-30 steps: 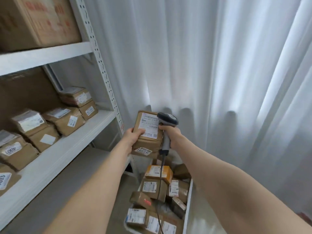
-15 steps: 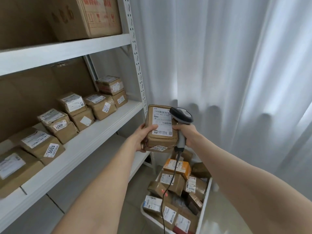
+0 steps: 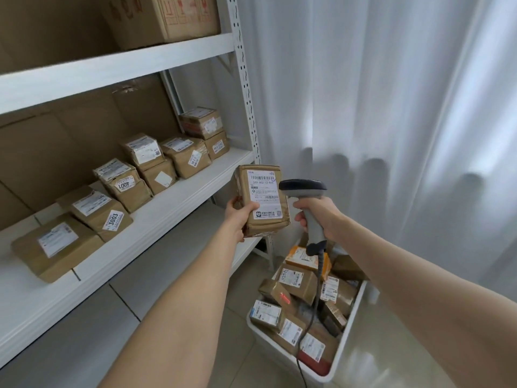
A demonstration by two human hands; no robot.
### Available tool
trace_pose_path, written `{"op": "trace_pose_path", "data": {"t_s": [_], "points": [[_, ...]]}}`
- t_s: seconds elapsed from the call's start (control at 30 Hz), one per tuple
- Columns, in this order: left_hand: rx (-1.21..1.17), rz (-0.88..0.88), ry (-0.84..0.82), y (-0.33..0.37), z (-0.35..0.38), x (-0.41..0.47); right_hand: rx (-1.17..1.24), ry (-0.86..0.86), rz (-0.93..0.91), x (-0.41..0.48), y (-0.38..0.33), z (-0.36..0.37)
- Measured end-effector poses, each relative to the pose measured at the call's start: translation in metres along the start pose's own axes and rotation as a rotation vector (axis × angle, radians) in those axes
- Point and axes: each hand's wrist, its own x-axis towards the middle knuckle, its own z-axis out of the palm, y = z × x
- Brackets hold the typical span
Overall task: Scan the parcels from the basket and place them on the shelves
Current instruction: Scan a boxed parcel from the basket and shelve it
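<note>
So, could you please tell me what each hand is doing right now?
Left hand: gripping the parcel.
Right hand: gripping the scanner.

Left hand (image 3: 237, 217): gripping the lower left corner of a brown parcel (image 3: 263, 200), holding it upright with its white label facing the camera.
Right hand (image 3: 316, 217): wrapping around the grey handle of a scanner (image 3: 303, 189), its dark head sitting just beside the parcel's right edge.
Basket (image 3: 347, 340): sitting on the floor below the hands, holding a heap of labelled packages, with the scanner's cable (image 3: 316, 298) hanging across it.
Shelf (image 3: 167, 208): carrying a row of shelved parcels (image 3: 112, 217), some stacked in twos.
Curtain (image 3: 391, 107): hanging white behind the hands.
</note>
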Motion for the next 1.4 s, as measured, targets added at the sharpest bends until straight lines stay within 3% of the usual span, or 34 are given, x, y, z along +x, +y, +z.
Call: {"op": "trace_pose_path", "data": {"t_s": [1.0,1.4], "points": [[-0.052,-0.021,0.065,-0.004,-0.012,-0.003,-0.134,-0.064,0.047,-0.018,-0.011,0.007],[-0.082,-0.007,0.164,0.034,-0.032,-0.027,0.227,-0.126,-0.025,-0.006,-0.038,0.024]]}}
